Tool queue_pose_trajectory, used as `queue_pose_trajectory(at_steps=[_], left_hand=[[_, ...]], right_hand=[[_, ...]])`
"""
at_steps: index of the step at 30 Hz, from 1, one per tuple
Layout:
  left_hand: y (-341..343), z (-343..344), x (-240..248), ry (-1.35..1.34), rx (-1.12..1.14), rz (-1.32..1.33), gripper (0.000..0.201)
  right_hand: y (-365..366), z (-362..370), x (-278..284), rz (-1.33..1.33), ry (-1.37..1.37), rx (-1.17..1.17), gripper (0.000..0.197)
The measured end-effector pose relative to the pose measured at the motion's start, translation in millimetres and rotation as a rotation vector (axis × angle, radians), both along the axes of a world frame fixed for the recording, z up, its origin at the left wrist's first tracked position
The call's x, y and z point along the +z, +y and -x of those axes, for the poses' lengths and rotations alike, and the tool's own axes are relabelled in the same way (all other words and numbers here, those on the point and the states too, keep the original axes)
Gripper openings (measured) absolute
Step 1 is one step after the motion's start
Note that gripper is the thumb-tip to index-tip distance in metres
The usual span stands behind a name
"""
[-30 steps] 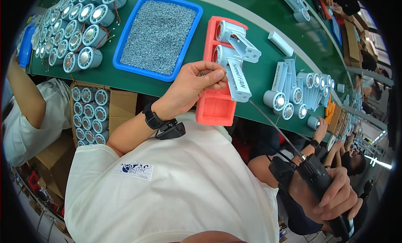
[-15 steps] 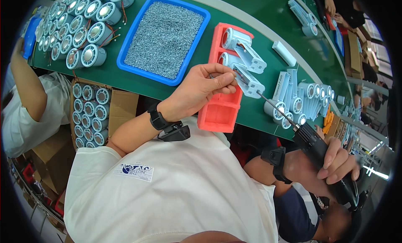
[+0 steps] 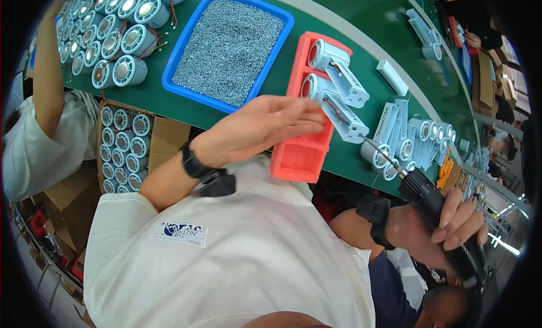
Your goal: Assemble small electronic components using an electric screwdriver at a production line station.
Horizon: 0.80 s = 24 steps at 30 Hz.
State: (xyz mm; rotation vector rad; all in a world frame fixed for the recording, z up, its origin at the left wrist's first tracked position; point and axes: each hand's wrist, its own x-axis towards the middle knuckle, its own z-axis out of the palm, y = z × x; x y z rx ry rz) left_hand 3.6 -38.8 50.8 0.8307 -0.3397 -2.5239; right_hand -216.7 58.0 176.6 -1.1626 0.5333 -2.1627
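- The right hand (image 3: 446,232) is wrapped tight round the black electric screwdriver (image 3: 437,212), low at the right, off the near edge of the table (image 3: 350,158); a black strap sits on that wrist.
- The screwdriver's thin bit (image 3: 379,150) slants up and left, its tip touching the end of the nearer white housing (image 3: 339,105).
- The left hand (image 3: 265,127), with a black watch at the wrist, lies across the table's near edge, fingers spread flat and loosely open; its fingertips (image 3: 313,116) press against the nearer white housing and the red foam holder (image 3: 305,141) under it.
- The red foam holder stands lengthwise on the green table and carries two white housings; the farther one (image 3: 339,68) lies just beyond the first, untouched.
- Right of the holder, a cluster of white parts (image 3: 409,138) crowds the table.
- Left of it sits a blue tray (image 3: 228,45) full of small grey screws.
- Farther left, rows of round silver parts (image 3: 121,34) cover the table, and more fill a cardboard box (image 3: 127,147) below its edge.
- Another person's arm (image 3: 48,79) reaches up at the far left.
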Motion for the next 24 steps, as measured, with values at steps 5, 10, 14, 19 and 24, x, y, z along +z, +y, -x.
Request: queue_pose_trajectory(at_steps=[5,10,14,19,24], left_hand=[[6.9,-32.6,-14.7,-0.154,-0.013,-0.020,0.038],[2.4,-42.2,-35.9,0.044,-0.182,0.068,0.035],[-4.3,-37.3,-42.5,0.379,-0.257,0.127,0.030],[1.5,-26.1,-29.3,-0.123,-0.149,0.269,0.027],[3.0,-18.1,-20.7,-0.098,0.012,0.320,0.026]], right_hand=[[-0.1,-11.7,-0.3,-0.037,0.250,-0.123,0.060],[-4.7,-2.3,-5.7,-0.078,0.368,-0.075,0.055],[-6.9,-4.2,-7.4,-0.102,0.427,-0.047,0.045],[-18.3,3.4,-11.3,-0.048,0.567,0.098,0.029],[-25.2,-1.5,-13.6,-0.026,0.515,0.052,0.025]])
